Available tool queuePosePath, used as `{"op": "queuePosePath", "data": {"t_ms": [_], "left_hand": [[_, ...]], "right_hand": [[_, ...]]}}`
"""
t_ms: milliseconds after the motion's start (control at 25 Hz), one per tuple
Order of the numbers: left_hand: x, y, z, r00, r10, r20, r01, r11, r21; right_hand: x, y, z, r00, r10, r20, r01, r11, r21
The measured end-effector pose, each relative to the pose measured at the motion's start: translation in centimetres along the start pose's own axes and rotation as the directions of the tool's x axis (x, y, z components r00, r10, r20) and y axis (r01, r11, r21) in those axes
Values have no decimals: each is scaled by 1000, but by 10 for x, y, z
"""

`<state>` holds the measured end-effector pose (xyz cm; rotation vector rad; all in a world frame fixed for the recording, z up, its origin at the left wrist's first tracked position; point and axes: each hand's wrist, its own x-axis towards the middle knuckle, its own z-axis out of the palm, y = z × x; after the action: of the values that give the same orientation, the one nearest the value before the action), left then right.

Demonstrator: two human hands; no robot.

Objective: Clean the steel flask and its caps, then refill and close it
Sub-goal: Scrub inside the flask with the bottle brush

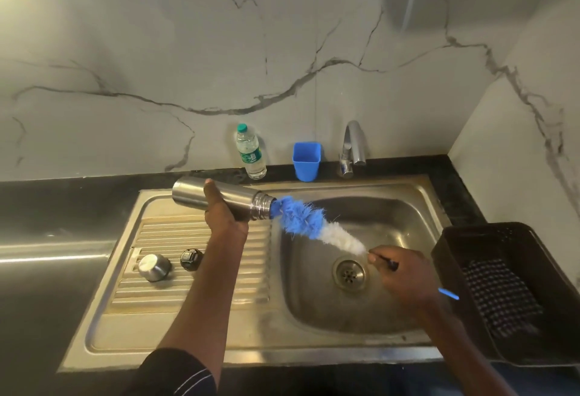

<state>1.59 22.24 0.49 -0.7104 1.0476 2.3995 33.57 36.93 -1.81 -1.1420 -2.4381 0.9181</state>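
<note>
My left hand grips the steel flask around its middle and holds it sideways over the sink, mouth pointing right. A blue and white bottle brush has its blue tip inside the flask's threaded mouth. My right hand holds the brush's thin handle above the drain. On the ribbed drainboard lie the steel outer cap and the black inner cap, side by side and apart from both hands.
The steel sink basin has a drain at its centre and a tap behind it. A plastic water bottle and a blue cup stand at the back wall. A black basket holding a checked cloth sits at the right.
</note>
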Motion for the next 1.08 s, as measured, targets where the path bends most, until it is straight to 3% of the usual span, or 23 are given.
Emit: {"op": "queuePosePath", "data": {"t_ms": [160,280,640,760,1080], "left_hand": [[-1,-6,-2,988,31,-150,-32,999,-3],[6,-2,-10,983,18,-180,-22,999,-25],[-7,-10,-13,997,56,-60,-50,994,97],[-18,-24,-7,997,69,-14,-64,972,224],[-38,-62,-4,1000,20,9,-22,977,214]], "right_hand": [[3,1,-7,998,-56,-20,55,997,-48],[4,2,-12,997,-70,-24,68,996,-54],[14,-13,-14,986,-135,94,151,971,-184],[15,-39,-3,984,-115,135,146,959,-243],[20,-70,35,987,-2,162,24,991,-132]]}}
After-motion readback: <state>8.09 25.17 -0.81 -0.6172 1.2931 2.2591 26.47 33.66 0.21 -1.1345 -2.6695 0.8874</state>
